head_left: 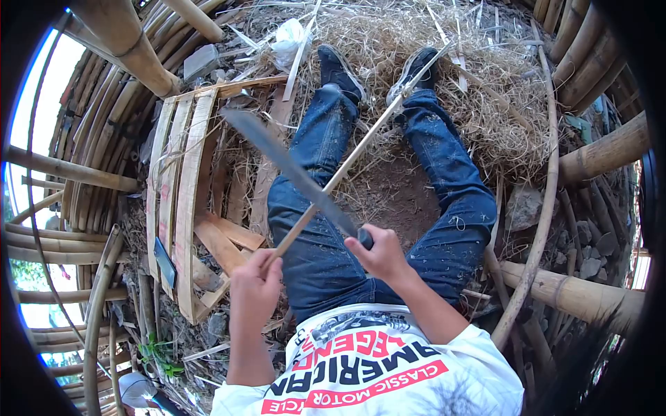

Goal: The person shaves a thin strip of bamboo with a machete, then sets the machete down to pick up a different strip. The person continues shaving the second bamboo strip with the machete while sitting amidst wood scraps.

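Between the thumb and fingers of my left hand (257, 277) is the near end of a long bamboo strip (361, 147). The strip runs forward and to the right, over my legs toward my right shoe. My right hand (379, 251) is wrapped round the dark handle of a machete (281, 158). The long grey blade points forward and left, crossing the strip above my left thigh. In this view blade and strip overlap, a little ahead of my left hand. My legs in blue jeans (316, 236) are stretched out on the ground beneath.
A wooden slatted crate (186, 187) stands at my left, with a phone-like dark slab (164, 263) against it. Dry shavings (479, 118) cover the ground around my feet. A white plastic bag (288, 43) lies beyond my left foot. Bamboo poles (583, 295) surround me on both sides.
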Demonstrator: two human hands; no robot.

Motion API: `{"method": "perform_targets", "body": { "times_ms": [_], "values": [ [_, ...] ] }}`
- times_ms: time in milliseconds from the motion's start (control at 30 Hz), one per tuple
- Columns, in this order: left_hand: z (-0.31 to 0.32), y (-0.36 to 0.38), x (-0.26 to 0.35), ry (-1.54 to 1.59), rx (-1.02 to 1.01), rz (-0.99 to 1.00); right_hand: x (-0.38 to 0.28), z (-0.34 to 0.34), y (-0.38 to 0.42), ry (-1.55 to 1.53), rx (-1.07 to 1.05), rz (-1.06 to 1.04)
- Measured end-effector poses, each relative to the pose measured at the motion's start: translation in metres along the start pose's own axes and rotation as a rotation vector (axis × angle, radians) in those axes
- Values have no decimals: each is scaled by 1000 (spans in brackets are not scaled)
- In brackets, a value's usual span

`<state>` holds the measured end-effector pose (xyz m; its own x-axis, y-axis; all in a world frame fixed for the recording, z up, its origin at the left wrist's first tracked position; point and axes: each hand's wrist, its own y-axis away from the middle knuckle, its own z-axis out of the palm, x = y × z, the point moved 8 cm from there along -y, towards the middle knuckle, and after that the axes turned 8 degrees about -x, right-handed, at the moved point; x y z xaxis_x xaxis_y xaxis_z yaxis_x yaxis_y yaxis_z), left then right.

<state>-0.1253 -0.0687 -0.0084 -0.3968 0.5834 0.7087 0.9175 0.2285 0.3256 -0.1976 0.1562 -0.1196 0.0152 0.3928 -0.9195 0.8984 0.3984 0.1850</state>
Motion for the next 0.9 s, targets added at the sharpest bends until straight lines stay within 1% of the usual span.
{"method": "perform_targets", "body": {
  "times_ms": [33,67,133,167,200,267,333,400,433,467,533,600,667,700,767,867,900],
  "values": [
    [-15,2,5,-92,100,-15,-5,6,2,11,-65,-18],
    [-19,2,3,-89,105,-16,-9,5,3,13,-68,-22],
    [-40,10,11,-133,332,175,-15,2,3,-80,-98,-13],
    [-44,14,10,-168,389,220,-18,0,3,-76,-106,-24],
    [-46,16,10,-167,402,216,-23,-4,3,-56,-84,-55],
    [-44,27,33,-228,452,433,-37,-8,6,-29,-73,-94],
    [-39,31,42,-274,449,440,-54,-12,14,-49,-42,-86],
    [-17,31,60,-284,278,607,-75,-8,23,-33,-66,-103],
    [-8,32,68,-302,244,685,-81,-6,25,-23,-74,-117],
    [-7,31,69,-300,244,683,-81,-6,25,-22,-75,-115],
    [-6,37,77,-332,290,767,-92,-12,25,137,-28,-249],
    [-7,38,76,-353,270,767,-80,-21,19,153,-13,-243],
    [-5,38,71,-342,242,761,-47,-36,8,187,47,-95],
    [-3,39,69,-338,245,760,-36,-42,2,192,45,-97],
    [3,39,66,-294,233,748,-10,-60,-4,72,156,27],
    [8,40,73,-220,253,797,-17,-54,10,15,126,23],
    [10,39,77,-239,253,805,-29,-45,17,1,96,17]
  ]
}}
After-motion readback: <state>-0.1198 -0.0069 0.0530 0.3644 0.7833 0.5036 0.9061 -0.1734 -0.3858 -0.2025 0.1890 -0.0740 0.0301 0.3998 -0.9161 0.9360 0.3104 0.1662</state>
